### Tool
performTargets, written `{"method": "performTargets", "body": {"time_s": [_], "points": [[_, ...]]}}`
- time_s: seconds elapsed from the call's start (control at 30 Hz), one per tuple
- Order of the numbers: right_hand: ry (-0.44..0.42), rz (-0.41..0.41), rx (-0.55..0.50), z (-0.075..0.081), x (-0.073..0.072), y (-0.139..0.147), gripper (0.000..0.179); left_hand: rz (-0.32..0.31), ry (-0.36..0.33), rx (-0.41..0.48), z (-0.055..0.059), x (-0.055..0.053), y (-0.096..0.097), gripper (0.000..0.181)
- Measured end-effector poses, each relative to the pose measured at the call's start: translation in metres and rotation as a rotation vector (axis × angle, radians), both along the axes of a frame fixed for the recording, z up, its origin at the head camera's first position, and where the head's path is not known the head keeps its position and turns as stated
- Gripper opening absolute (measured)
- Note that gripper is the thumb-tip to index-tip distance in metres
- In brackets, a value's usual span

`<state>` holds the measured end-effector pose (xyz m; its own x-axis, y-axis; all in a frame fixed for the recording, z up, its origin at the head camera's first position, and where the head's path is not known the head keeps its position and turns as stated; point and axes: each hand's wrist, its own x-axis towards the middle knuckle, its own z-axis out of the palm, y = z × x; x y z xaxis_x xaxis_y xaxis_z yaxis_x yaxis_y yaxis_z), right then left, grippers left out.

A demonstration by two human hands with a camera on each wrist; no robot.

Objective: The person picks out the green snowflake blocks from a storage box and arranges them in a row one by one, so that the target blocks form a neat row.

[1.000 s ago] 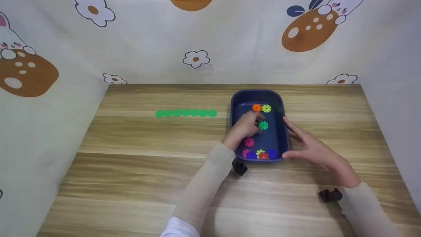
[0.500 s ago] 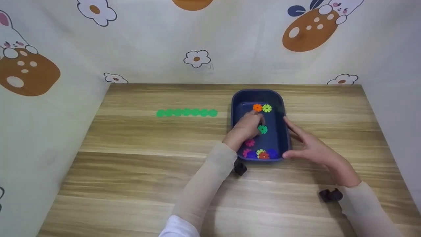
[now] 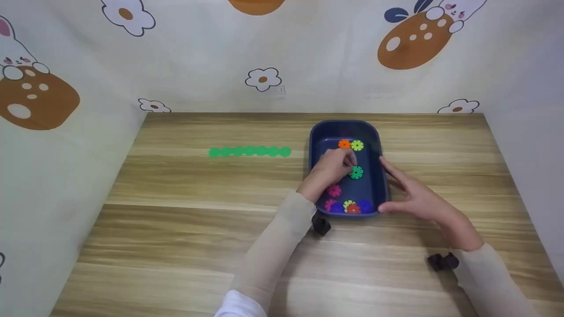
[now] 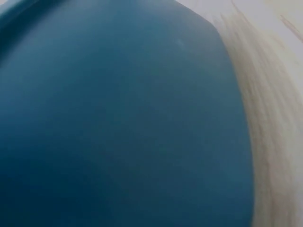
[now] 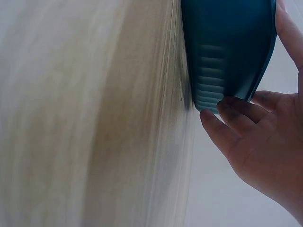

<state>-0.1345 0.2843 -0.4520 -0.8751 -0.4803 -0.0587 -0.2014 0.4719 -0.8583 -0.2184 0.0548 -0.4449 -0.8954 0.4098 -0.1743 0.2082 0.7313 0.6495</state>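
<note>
My left hand reaches into a navy blue tray, thumb and forefinger pinching the left edge of a green snowflake building disc. From the right, my right hand steadies the tray, its fingers along the side wall and its thumb by the near corner. In the right wrist view, extended fingertips of that hand touch the ribbed outer wall of the tray. Only the blurred blue tray wall and wood show in the left wrist view; the left hand is out of sight there.
An orange disc and a yellow-green disc lie at the tray's far end. A pink disc and several mixed discs lie nearer. Left of the tray, a row of green discs lies on the wooden table.
The green disc has shifted inside the tray, first toward me, then slightly right, and my left thumb and forefinger have closed on its edge. My right hand stays at the tray.
</note>
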Motion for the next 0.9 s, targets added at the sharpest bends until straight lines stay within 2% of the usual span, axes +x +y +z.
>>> {"method": "performTargets", "body": {"time_s": [0.27,0.5,0.7,0.9], "points": [[-0.011,-0.006,0.002,0.002,0.001,-0.001,0.104,-0.017,-0.041,0.186,0.001,-0.002,-0.003,0.009],[-0.019,-0.011,0.014,0.002,0.002,-0.001,0.103,-0.012,-0.030,0.361,0.002,-0.003,-0.006,0.012],[0.002,-0.005,-0.016,0.000,0.001,-0.002,0.105,0.019,-0.038,0.516,0.011,-0.004,-0.015,0.014],[-0.001,-0.009,0.008,0.001,0.000,-0.001,0.105,0.072,0.000,0.599,0.021,-0.012,-0.032,0.012]]}}
